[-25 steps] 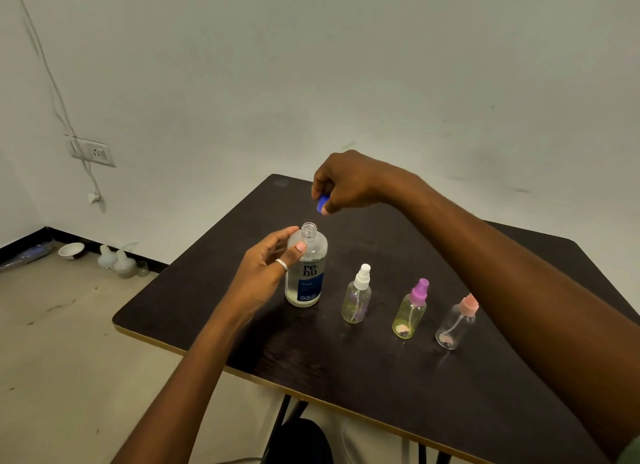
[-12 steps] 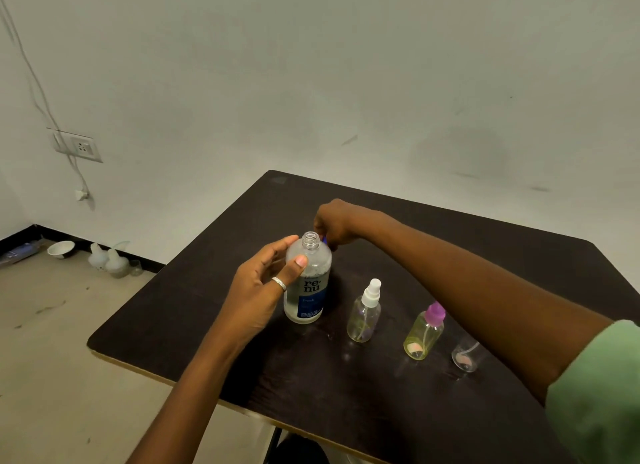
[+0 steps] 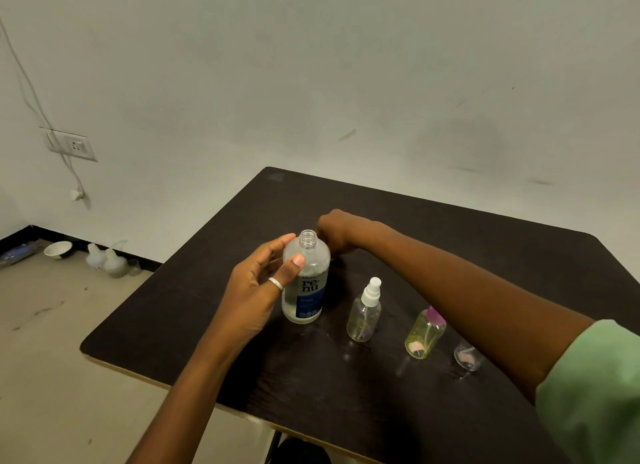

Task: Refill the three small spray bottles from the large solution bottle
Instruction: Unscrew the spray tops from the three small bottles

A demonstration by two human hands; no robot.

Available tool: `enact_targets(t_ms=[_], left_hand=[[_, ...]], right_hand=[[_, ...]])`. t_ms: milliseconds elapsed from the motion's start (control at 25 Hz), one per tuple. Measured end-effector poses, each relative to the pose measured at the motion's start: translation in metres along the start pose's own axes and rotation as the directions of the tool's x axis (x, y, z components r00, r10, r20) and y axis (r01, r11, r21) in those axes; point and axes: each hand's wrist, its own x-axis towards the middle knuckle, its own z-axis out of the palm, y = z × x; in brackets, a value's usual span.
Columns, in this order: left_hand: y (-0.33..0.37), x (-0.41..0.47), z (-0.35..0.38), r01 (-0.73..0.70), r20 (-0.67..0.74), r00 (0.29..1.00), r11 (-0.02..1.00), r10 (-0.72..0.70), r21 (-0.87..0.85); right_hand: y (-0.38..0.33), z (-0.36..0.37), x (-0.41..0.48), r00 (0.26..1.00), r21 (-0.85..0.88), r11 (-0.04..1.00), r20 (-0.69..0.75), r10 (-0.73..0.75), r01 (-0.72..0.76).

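Three small spray bottles (image 3: 425, 337) are being shown upright in a row on the dark tabletop (image 3: 450, 228), to the right of the large solution bottle (image 3: 306, 287). The white-capped spray bottle (image 3: 365, 313) is being seen nearest to it, the purple-capped spray bottle (image 3: 423, 342) with a yellowish body next, and the third spray bottle (image 3: 467, 357) farthest right. The top of the third is being hidden by the right forearm.

The large solution bottle is being gripped by the left hand (image 3: 258, 290) while standing upright on the tabletop. A thumb wearing a ring (image 3: 276, 284) is being pressed on its front above the label, and the fingers are being curled round its far side. Its threaded neck is being left uncapped.

The right hand (image 3: 334, 229) is being held low just behind the large bottle's shoulder, seemingly touching the tabletop, with its knuckles up and its fingers curled under. Whether anything is being grasped in it cannot be told, since the fingertips are being hidden.

A light green sleeve (image 3: 595, 387) is being worn on the right arm. A wall socket (image 3: 74, 146) with a hanging cable is being seen at the left, with a white bowl (image 3: 58, 249) and pale bottles (image 3: 107, 261) on the floor below it.
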Motion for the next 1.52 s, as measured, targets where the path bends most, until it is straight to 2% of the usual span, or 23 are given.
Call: enact_targets(t_ms=[160,320,520,760,840,920,1000,1080,1120,1200,1320,1400,1520], left_hand=[[-0.001,0.000,0.000,0.004,0.000,1.000,1.000,-0.004,-0.016],[-0.001,-0.001,0.002,0.023,-0.010,1.000,0.999,-0.023,-0.039],[0.001,-0.003,0.004,0.041,-0.033,0.999,0.999,-0.041,-0.004],[0.013,-0.009,0.004,0.077,-0.019,0.997,0.996,-0.076,0.039],[0.018,-0.014,0.009,0.092,-0.100,0.991,0.993,-0.085,0.068],[0.023,-0.027,0.021,0.057,-0.315,0.949,0.985,-0.003,0.164],[0.025,-0.050,0.041,-0.079,-0.468,0.856,0.950,0.220,0.301],[0.018,-0.076,0.067,-0.230,-0.415,0.801,0.861,0.432,0.453],[0.012,-0.087,0.080,-0.270,-0.358,0.805,0.829,0.474,0.490],[-0.004,-0.097,0.101,-0.232,-0.275,0.875,0.844,0.398,0.484],[-0.017,-0.092,0.124,0.006,-0.231,0.967,0.897,0.108,0.443],[-0.022,-0.082,0.132,0.095,-0.217,0.976,0.887,0.006,0.452],[-0.031,-0.068,0.135,0.134,-0.227,0.973,0.886,-0.034,0.443]], right_hand=[[0.004,-0.009,-0.008,1.000,0.026,0.999,0.001,0.031,-0.031],[0.010,-0.047,-0.044,0.996,0.053,0.998,-0.082,0.032,-0.028],[0.017,-0.077,-0.113,0.973,0.202,0.979,-0.230,0.020,0.027],[0.019,-0.083,-0.177,0.954,0.188,0.980,-0.298,-0.004,0.063],[0.018,-0.083,-0.190,0.948,0.192,0.979,-0.318,-0.004,0.068],[0.014,-0.080,-0.198,0.943,0.194,0.978,-0.334,-0.011,0.081],[0.006,-0.074,-0.200,0.946,0.189,0.977,-0.324,-0.027,0.093],[-0.002,-0.065,-0.198,0.954,0.195,0.976,-0.299,-0.032,0.094],[-0.006,-0.059,-0.196,0.957,0.201,0.976,-0.289,-0.026,0.088],[-0.013,-0.047,-0.191,0.964,0.195,0.979,-0.267,-0.001,0.055],[-0.024,-0.032,-0.185,0.972,0.152,0.988,-0.229,0.053,-0.018],[-0.031,-0.024,-0.183,0.974,0.138,0.988,-0.206,0.095,-0.068],[-0.038,-0.014,-0.181,0.968,0.116,0.986,-0.207,0.141,-0.118]])
